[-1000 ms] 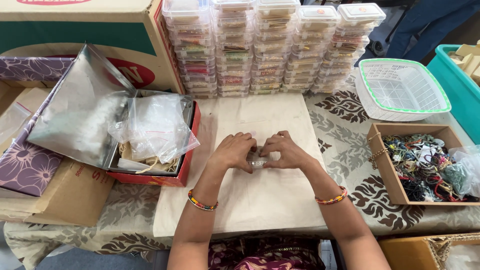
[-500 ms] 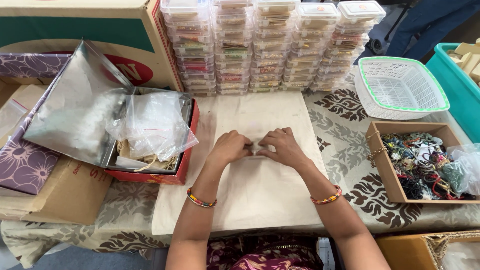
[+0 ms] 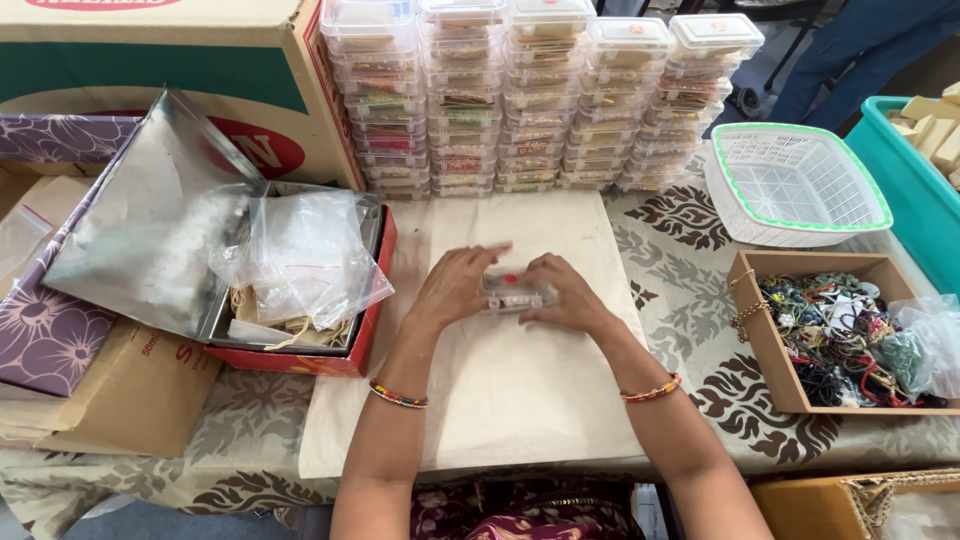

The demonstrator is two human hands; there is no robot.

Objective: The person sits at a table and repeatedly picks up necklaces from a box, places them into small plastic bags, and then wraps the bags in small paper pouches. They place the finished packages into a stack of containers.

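While both hands pressed on it, these lines were what I noted:
Box: small clear plastic box sat on the cream cloth, mid-surface.
Left hand: fingers flat, curled round the box's left end.
Right hand: closed over its right end.
Progress: lid looked shut, though I could not be sure; many filled boxes were already stacked behind.
Room: cloth bare toward me; red-edged tray left, white basket and wooden box right.

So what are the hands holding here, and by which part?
A small clear plastic box, gripped at its two short ends: left hand on the left end, right hand on the right.
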